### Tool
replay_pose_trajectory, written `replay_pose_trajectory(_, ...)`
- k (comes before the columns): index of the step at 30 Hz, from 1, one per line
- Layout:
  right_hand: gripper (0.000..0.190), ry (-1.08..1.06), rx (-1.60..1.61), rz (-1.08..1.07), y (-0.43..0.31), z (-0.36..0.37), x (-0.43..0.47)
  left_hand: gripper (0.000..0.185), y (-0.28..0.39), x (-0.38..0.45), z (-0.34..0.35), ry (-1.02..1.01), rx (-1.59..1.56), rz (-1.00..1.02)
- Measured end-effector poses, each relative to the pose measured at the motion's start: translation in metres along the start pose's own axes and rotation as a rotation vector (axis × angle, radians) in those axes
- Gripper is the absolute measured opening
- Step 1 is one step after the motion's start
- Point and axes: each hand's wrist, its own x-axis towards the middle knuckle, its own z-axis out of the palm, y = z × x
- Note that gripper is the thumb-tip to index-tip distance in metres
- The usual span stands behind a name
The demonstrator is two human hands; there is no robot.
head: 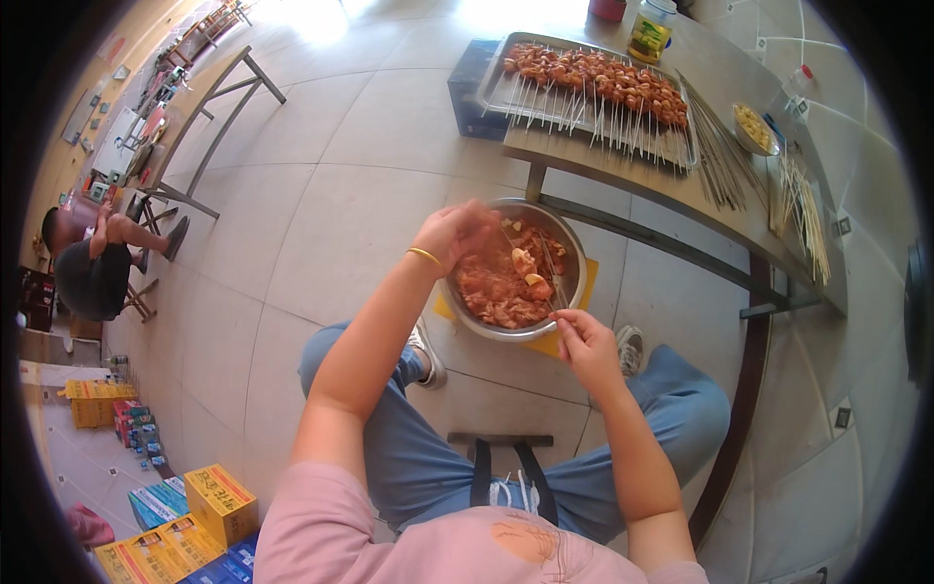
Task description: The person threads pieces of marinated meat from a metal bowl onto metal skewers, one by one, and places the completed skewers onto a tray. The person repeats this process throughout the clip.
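Low in front of me stands a round metal bowl [581, 292] of raw, reddish meat pieces [496, 296]. My right hand [587, 343], at the bowl's near right rim, pinches the end of a thin skewer [552, 301]. Pieces of meat and a pale yellowish piece are threaded on this skewer [527, 270], which slants over the bowl. Over the bowl's far left side is my left hand [467, 230], blurred, fingers bent near the skewer's far end; whether it holds anything is unclear. More thin skewers lie in the bowl.
A metal tray [496, 95] of threaded meat skewers rests on the table [730, 212] ahead to the right. Beside it lie loose metal skewers [719, 153], bamboo skewers [803, 212], a small bowl of pale pieces [755, 131] and a jar [649, 33]. Another person [95, 263] sits far left.
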Motion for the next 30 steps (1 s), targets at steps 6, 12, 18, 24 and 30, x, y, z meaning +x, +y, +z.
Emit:
replay_pose_trajectory(6, 0.017, -0.014, -0.002, 0.02, -0.0006, 0.0014, -0.0007, 0.023, 0.0064, 0.0001, -0.0022, 0.007, -0.016, 0.042)
replay_pose_trajectory(12, 0.018, -0.027, -0.017, 0.031, -0.0049, -0.0004, -0.0026, 0.022, 0.0076, 0.0007, -0.001, 0.035, -0.001, 0.065)
replay_pose_trajectory(18, 0.018, -0.035, -0.019, 0.027, -0.0055, -0.0004, -0.0026, 0.022, 0.0056, 0.0008, 0.0011, 0.03, 0.054, 0.047)
replay_pose_trajectory(24, 0.018, -0.066, 0.015, 0.064, -0.0064, -0.0042, -0.0015, 0.023, 0.0048, 0.0002, 0.0029, 0.028, 0.077, 0.019)
replay_pose_trajectory(30, 0.019, -0.05, 0.055, 0.05, -0.0013, -0.0014, 0.0009, 0.023, 0.0047, -0.0001, 0.0061, 0.034, -0.031, 0.03)
